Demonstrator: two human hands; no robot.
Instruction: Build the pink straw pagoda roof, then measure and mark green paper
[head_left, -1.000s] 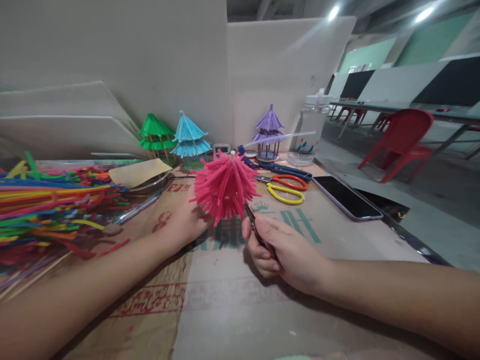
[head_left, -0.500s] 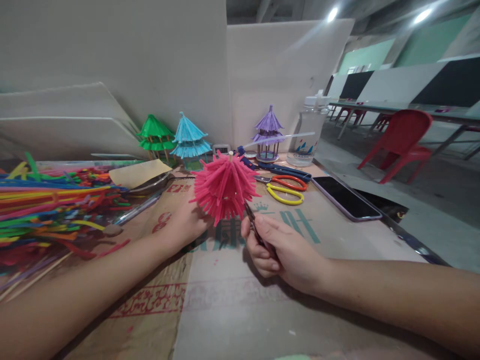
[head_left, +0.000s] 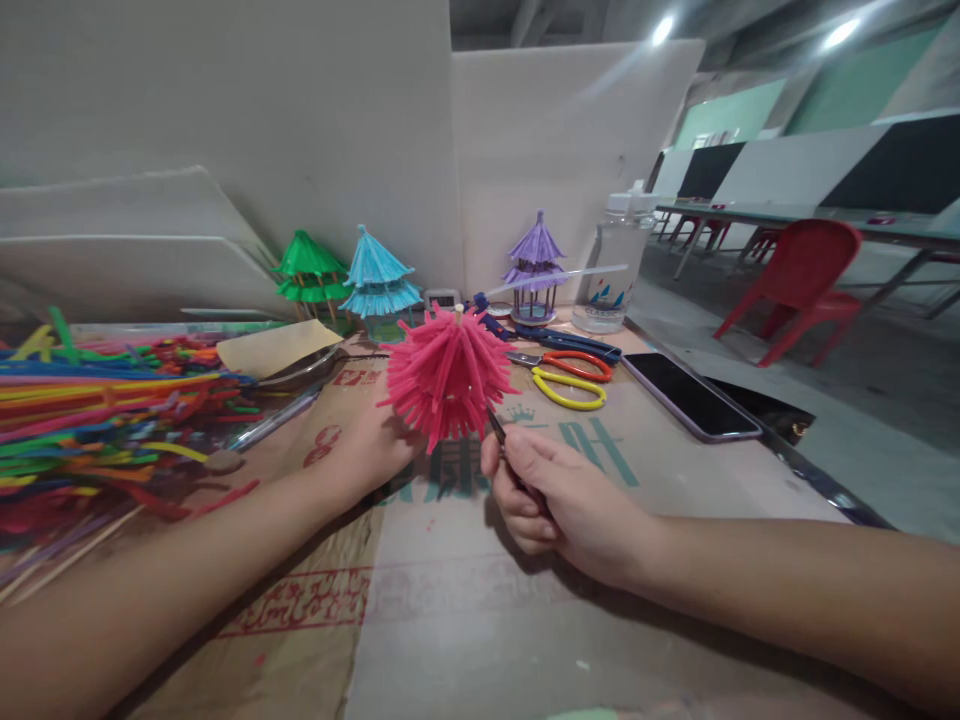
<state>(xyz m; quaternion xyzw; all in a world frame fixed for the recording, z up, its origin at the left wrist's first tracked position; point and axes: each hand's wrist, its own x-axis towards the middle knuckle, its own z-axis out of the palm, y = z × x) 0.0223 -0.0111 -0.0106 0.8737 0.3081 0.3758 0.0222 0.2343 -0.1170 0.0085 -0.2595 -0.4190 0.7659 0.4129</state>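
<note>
A pink two-tiered pavilion roof point(head_left: 452, 375) of fuzzy strips, with a pale stick end at its peak, is held up over the cardboard-covered table. My left hand point(head_left: 386, 445) is behind and below its left side, fingers mostly hidden by the pink strips, so what they grip cannot be seen. Slim dark tweezers point(head_left: 497, 430) are gripped in my right hand point(head_left: 536, 490), the fingers wrapped round them. Their tip reaches the lower right edge of the pink roof.
Colourful fuzzy sticks point(head_left: 112, 420) lie at the left. Green point(head_left: 307, 265), blue point(head_left: 377, 275) and purple point(head_left: 537, 260) pavilions stand behind. Scissors point(head_left: 568, 390), a phone point(head_left: 690, 395) and a clear bottle point(head_left: 615, 265) are at the right. A red chair point(head_left: 799, 280) stands beyond.
The tweezers look closer together and tilted a little more to the left at the pink roof's edge. Both hands stay almost where they were.
</note>
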